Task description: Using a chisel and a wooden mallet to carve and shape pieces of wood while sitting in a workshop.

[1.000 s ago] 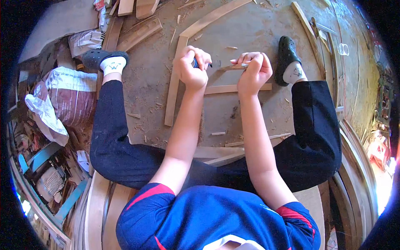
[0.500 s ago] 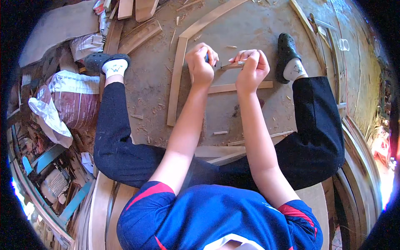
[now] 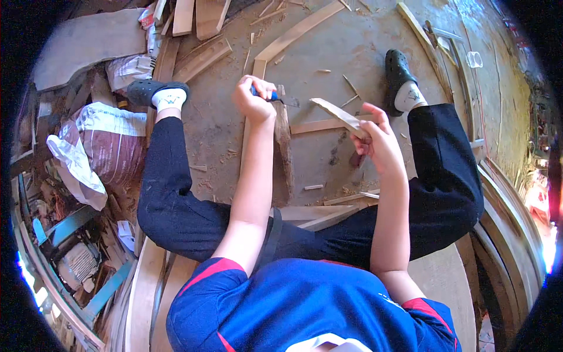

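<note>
While the left hand (image 3: 256,102) is curled in a fist around a blue-handled bladed tool (image 3: 274,95), the right hand (image 3: 378,139) pinches a pale wooden strip (image 3: 337,114), its fingers partly spread. Strip: held above the floor (image 3: 328,53), tip angled toward the tool, apart from it. Dark wooden plank (image 3: 284,146): beside the left forearm. Hazards, as judged: so light a pinch could let the strip twist or slip under pressure; a blade overrunning the tip could reach the fingers. Changes since the earlier frame: hands wider apart, right grip looser, more strip exposed.
</note>
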Demonstrator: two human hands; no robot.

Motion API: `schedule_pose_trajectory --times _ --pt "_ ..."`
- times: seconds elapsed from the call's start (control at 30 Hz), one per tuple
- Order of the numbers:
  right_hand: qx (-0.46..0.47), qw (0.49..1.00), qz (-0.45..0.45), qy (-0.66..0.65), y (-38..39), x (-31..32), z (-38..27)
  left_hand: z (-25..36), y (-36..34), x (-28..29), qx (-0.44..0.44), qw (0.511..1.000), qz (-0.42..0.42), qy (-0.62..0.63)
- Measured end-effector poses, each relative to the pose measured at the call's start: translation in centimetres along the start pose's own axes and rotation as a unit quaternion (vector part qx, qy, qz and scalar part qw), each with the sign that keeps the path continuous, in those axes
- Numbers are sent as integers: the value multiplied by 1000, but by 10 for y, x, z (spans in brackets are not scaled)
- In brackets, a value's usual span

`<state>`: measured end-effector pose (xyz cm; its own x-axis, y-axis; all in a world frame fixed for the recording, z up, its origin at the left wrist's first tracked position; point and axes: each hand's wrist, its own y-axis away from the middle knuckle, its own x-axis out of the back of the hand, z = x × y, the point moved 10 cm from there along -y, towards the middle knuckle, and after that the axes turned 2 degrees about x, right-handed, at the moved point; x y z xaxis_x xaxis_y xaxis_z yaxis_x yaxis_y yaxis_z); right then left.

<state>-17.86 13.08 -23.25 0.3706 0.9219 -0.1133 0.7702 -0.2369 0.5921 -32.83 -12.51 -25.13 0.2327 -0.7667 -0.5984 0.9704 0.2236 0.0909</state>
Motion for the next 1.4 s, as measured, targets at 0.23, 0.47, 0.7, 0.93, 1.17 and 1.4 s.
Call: schedule_pose_trajectory --times 0.23,0.47,0.7,0.93,1.17,1.4 --pt "112 981 -143 -69 -33 6 -43 34 -6 7 -16 999 22 47" --pt "61 961 29 -268 -172 22 -37 43 0 -1 -3 997 31 77" --pt "11 902 216 -374 -267 101 63 35 -7 10 18 994 50 92" --pt "-66 801 341 -488 -220 165 198 25 -16 23 16 995 68 66" --pt "5 812 383 -441 -210 161 206 17 -9 14 38 995 62 65" --pt "62 940 330 -63 -198 137 136 9 -6 4 42 997 27 51"
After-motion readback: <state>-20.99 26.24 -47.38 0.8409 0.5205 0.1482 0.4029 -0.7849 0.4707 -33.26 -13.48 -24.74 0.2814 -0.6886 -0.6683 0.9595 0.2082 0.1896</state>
